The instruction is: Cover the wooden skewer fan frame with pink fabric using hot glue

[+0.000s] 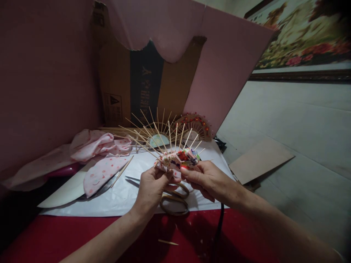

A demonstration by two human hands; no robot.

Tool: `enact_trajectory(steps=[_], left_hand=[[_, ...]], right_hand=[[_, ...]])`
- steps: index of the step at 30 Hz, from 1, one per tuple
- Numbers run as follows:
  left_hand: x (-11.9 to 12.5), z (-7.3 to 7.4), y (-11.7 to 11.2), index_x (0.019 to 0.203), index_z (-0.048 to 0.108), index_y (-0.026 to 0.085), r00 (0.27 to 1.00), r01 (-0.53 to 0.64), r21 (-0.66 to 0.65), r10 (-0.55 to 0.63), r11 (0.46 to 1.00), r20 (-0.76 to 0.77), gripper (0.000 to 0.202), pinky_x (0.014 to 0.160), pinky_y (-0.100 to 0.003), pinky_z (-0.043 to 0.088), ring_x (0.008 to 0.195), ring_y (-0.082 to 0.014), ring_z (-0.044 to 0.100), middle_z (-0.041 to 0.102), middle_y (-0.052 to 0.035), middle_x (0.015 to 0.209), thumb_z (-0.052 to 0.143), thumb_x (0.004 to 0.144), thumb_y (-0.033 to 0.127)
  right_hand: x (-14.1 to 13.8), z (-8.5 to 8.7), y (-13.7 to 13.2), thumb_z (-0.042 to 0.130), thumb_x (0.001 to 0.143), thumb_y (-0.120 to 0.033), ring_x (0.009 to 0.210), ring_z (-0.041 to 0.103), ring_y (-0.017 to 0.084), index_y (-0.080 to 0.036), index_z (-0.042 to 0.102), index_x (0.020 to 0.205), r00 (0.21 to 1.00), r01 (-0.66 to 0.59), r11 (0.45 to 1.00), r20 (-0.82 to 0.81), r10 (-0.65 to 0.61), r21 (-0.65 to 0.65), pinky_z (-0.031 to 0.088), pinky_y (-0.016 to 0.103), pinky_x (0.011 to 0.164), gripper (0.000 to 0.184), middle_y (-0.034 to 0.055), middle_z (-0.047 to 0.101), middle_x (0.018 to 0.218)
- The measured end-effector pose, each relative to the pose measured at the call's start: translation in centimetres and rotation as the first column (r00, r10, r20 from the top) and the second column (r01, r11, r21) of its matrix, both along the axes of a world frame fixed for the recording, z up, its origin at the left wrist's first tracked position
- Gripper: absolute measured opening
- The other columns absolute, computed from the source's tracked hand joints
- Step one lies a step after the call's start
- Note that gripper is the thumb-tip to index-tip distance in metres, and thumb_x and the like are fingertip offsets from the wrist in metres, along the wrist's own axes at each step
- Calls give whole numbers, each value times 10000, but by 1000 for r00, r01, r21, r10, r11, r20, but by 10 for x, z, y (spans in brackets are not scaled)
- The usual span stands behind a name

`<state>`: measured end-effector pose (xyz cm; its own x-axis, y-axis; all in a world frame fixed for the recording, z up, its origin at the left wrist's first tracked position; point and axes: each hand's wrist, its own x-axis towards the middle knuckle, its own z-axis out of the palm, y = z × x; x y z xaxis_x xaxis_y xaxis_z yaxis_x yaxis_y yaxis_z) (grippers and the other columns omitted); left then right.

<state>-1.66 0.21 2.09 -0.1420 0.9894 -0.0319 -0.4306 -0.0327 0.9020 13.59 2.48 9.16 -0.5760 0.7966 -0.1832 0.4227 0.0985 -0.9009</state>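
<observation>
Nearest you: loose stick [168, 242] on red bench [55, 241]. Left forearm [109, 233] slants in from lower left, right forearm [263, 215] from lower right. Your left hand [150, 188] pinches left part of patterned cloth piece [172, 159]; right hand [210, 177] grips its right end, thumb [192, 174] along near face. Piece held up above scissors [177, 212], sticks [169, 134] fanning away. Step, seemingly: holding cloth about stick bases; next move likely calls for steady two-handed pinch, spread undisturbed. Beyond: green-centred fan [159, 140], red-trimmed fan [196, 119].
</observation>
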Motion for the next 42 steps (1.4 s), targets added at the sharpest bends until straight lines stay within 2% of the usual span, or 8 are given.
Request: enact_trajectory(steps=[6, 13, 19, 23, 28, 33, 37, 42], left_hand=[[0, -1, -1, 793, 645, 96, 1000, 21, 21, -21, 1000, -8, 290, 525, -307, 555, 615, -215, 684, 697, -78, 743, 746, 634, 316], [1, -2, 0, 786, 643, 90, 1000, -12, 0, 12, 1000, 5, 333, 498, -300, 551, 586, -203, 670, 697, -84, 730, 772, 593, 329], [0, -3, 0, 810, 630, 90, 1000, 0, 1, 0, 1000, -8, 353, 529, -324, 557, 639, -233, 683, 695, -92, 774, 759, 609, 350], [0, -6, 0, 837, 640, 87, 1000, 11, 27, -10, 1000, -26, 332, 529, -315, 555, 639, -216, 673, 695, -91, 753, 739, 642, 338], [1, -3, 0, 830, 641, 88, 1000, 1, 3, -1, 1000, -9, 323, 521, -315, 555, 614, -207, 670, 701, -94, 795, 751, 626, 314], [1, -3, 1, 833, 653, 87, 1000, -3, 6, 4, 1000, -15, 306, 506, -288, 552, 595, -179, 657, 699, -78, 759, 752, 628, 292], [0, -5, 1, 832, 654, 89, 1000, -2, 6, 2, 1000, -20, 307, 506, -293, 555, 587, -184, 656, 690, -64, 715, 754, 627, 295], [1, -4, 0, 863, 650, 93, 1000, 4, 1, -4, 1000, -27, 320, 509, -290, 552, 593, -186, 661, 693, -72, 748, 746, 639, 300]], right_hand=[[-2, 6, -2, 511, 810, -569, 356, 281, 39, -188, 404, 580, 999, -26, 1000, -22, 26, 12, 189, 185, 321, 458, -80, 330, 475], [-5, 4, -3, 518, 812, -555, 359, 274, 37, -186, 414, 589, 999, -39, 999, -10, 39, 16, 183, 192, 328, 444, -78, 344, 477], [-4, 3, -2, 502, 813, -575, 371, 284, 35, -177, 424, 603, 999, -18, 999, 28, 16, 47, 189, 186, 339, 457, -70, 368, 489], [-3, 2, -2, 502, 803, -592, 351, 274, 34, -184, 395, 577, 998, -35, 999, 62, 33, 28, 180, 188, 323, 478, -80, 330, 457], [-3, 2, -2, 496, 801, -602, 348, 284, 33, -181, 412, 591, 998, 0, 999, 57, -3, 53, 187, 182, 319, 477, -77, 350, 471], [-3, 3, -2, 505, 808, -584, 364, 281, 32, -179, 408, 593, 997, -49, 997, 56, 46, 55, 185, 182, 332, 468, -78, 337, 476], [-3, 3, -1, 499, 824, -562, 367, 284, 32, -179, 409, 595, 997, -59, 996, 44, 56, 67, 191, 184, 337, 455, -75, 349, 482], [-3, 2, 1, 494, 825, -563, 363, 285, 34, -178, 418, 585, 999, -45, 996, 33, 43, 73, 195, 185, 336, 460, -75, 348, 473]])
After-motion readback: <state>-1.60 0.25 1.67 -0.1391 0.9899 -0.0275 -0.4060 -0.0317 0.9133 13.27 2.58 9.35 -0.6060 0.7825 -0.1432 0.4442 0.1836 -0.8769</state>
